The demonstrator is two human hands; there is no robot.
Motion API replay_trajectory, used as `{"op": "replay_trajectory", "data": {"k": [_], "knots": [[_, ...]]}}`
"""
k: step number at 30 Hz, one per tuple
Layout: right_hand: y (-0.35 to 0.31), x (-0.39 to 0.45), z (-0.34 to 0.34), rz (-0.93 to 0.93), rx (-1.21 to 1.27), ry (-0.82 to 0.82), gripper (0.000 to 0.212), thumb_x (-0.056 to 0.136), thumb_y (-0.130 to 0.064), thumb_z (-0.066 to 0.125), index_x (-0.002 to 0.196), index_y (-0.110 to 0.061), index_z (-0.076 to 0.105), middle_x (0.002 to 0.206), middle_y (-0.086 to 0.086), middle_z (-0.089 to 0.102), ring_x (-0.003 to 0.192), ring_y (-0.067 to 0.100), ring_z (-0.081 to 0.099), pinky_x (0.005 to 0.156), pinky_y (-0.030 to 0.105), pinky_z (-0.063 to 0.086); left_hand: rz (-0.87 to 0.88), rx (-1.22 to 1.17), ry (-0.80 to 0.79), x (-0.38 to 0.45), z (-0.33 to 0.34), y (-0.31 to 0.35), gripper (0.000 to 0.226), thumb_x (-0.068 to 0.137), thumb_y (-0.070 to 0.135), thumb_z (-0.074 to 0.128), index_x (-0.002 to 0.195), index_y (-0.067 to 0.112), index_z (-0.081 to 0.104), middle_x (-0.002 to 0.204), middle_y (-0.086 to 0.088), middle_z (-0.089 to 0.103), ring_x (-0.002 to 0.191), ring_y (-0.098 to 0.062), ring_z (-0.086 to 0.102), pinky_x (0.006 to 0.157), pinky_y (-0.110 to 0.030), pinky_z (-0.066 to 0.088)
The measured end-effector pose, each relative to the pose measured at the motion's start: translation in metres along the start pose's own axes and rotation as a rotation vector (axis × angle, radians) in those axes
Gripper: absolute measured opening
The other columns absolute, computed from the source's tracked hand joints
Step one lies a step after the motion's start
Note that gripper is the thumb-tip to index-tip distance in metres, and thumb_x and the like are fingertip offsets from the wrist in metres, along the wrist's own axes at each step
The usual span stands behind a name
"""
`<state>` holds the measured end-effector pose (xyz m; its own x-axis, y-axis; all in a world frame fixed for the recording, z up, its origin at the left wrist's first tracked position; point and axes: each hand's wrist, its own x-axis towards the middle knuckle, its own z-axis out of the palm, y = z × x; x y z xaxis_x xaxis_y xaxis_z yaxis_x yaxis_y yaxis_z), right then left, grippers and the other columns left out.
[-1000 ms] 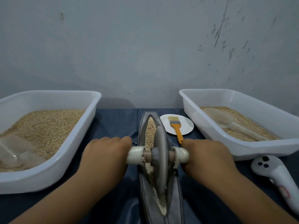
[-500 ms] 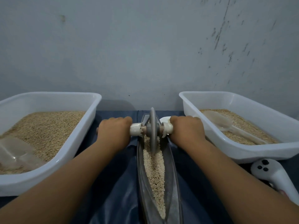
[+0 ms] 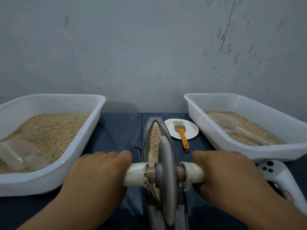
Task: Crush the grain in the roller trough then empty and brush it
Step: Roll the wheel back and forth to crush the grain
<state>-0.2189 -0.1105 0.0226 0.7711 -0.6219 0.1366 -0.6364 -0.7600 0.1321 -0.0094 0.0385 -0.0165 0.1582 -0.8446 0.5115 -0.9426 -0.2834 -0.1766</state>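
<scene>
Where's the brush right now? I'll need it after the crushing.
In the head view, the orange-handled brush lies on the small white plate, right of the trough's far end and left of the right-hand tub, its handle overhanging the plate's near edge.

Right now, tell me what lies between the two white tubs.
In the head view: the trough with grain and roller wheel, plus a small plate carrying an orange-handled brush.

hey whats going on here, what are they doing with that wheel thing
A person is crushing grain in a narrow metal trough. The left hand and right hand each grip a white handle of the roller wheel, which sits at the trough's near part. The brush lies unused on a small plate. White tubs of grain stand on both sides.
</scene>
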Motion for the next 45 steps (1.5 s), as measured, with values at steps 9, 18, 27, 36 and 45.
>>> {"op": "replay_trajectory", "data": {"k": [9, 18, 27, 36, 45], "knots": [[0.007, 0.096, 0.052, 0.061, -0.007, 0.175, 0.013, 0.077, -0.032, 0.058, 0.085, -0.031, 0.048, 0.08, -0.004, 0.061, 0.076, 0.022, 0.059, 0.062, 0.03, 0.031, -0.178, 0.043, -0.108, 0.066, 0.063, -0.017, 0.025, 0.078, 0.032, 0.062, 0.079, 0.03, 0.037, 0.069, 0.009, 0.047, 0.063, -0.015, 0.05, 0.058, -0.029, 0.039], [0.019, 0.155, 0.071, 0.086, -0.02, 0.335, 0.019, 0.08, -0.039, 0.06, 0.084, -0.027, 0.046, 0.082, -0.002, 0.063, 0.069, 0.023, 0.05, 0.064, 0.032, 0.03, -0.174, 0.084, -0.075, 0.121, 0.084, -0.035, 0.023, 0.078, 0.025, 0.061, 0.081, 0.026, 0.038, 0.068, 0.007, 0.044, 0.062, -0.019, 0.045, 0.06, -0.033, 0.04], [0.008, 0.05, 0.041, -0.022, -0.037, 0.183, 0.023, 0.079, -0.042, 0.059, 0.08, -0.034, 0.038, 0.069, -0.007, 0.049, 0.066, 0.016, 0.05, 0.056, 0.03, 0.026, -0.133, 0.015, -0.161, 0.033, 0.038, -0.008, 0.025, 0.077, 0.034, 0.06, 0.078, 0.03, 0.036, 0.066, 0.009, 0.045, 0.062, -0.013, 0.049, 0.055, -0.028, 0.036], [0.005, 0.037, 0.034, 0.051, 0.007, 0.077, 0.017, 0.077, -0.042, 0.061, 0.081, -0.032, 0.048, 0.067, -0.01, 0.051, 0.067, 0.011, 0.053, 0.053, 0.027, 0.031, -0.025, -0.026, 0.02, 0.02, 0.031, -0.004, 0.038, 0.05, 0.018, 0.081, 0.063, 0.022, 0.045, 0.05, 0.006, 0.047, 0.04, -0.019, 0.044, 0.043, -0.023, 0.029], [0.015, 0.141, 0.065, 0.08, -0.091, 0.304, 0.018, 0.076, -0.03, 0.06, 0.078, -0.029, 0.043, 0.077, -0.003, 0.063, 0.065, 0.022, 0.045, 0.061, 0.031, 0.029, -0.195, 0.018, -0.023, 0.094, 0.091, -0.031, 0.027, 0.073, 0.026, 0.066, 0.075, 0.025, 0.039, 0.06, 0.008, 0.039, 0.055, -0.019, 0.044, 0.052, -0.029, 0.033]]}}
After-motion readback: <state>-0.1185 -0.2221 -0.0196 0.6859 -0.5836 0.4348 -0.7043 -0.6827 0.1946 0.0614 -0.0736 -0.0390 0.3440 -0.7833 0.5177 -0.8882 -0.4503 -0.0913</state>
